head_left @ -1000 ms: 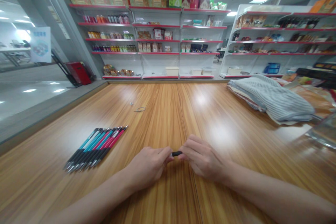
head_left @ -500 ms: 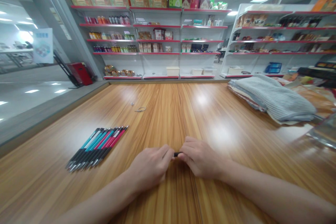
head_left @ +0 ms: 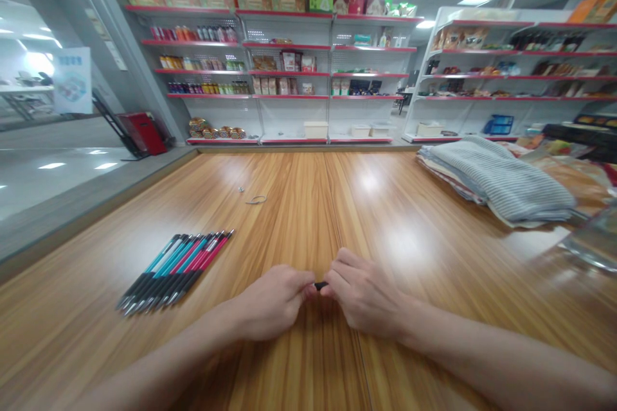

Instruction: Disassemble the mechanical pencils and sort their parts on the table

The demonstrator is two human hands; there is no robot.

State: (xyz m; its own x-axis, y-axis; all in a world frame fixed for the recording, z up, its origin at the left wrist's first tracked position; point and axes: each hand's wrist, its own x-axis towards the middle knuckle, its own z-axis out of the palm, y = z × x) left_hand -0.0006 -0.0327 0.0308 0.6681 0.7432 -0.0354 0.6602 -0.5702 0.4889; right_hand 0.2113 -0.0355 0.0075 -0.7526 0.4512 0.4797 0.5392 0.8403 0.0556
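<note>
Your left hand [head_left: 274,298] and right hand [head_left: 364,295] are both pinched on the short black plastic barrel [head_left: 321,285], low over the brown wooden table [head_left: 299,205], near edge. Advice: hold it level, with firm fingertips and steady wrists.

A wooden worktop [head_left: 299,205] carries a row of pens [head_left: 176,271], folded cloths [head_left: 501,183] and a small ring [head_left: 257,200].

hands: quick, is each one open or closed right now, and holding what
left hand: closed, fingertips pinching one end of the small black piece
right hand: closed, pinching the other end of the same piece
</note>
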